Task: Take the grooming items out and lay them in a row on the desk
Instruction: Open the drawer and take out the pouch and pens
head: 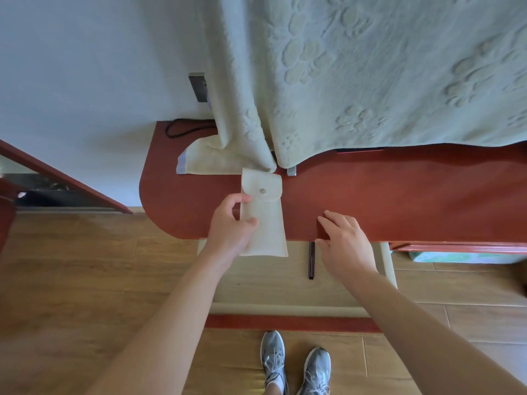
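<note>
A cream felt pouch (pixel 265 220) lies lengthwise on the red-brown desk (pixel 399 195), its flap closed by a metal snap and its lower end past the desk's front edge. My left hand (pixel 231 226) grips the pouch's left side, thumb on top. My right hand (pixel 342 238) rests flat on the front edge to the right of the pouch, fingers apart, holding nothing. A slim dark stick (pixel 311 262) shows just below the edge by my right thumb; I cannot tell what it is. No grooming items are visible.
A pale green embossed towel (pixel 370 81) hangs over the desk's back, one corner lying behind the pouch. A black cable (pixel 182 128) and a wall socket (pixel 198 86) are at the back left. A small grey metal piece (pixel 291 170) sits under the towel's hem. My shoes (pixel 296 363) stand on the wooden floor.
</note>
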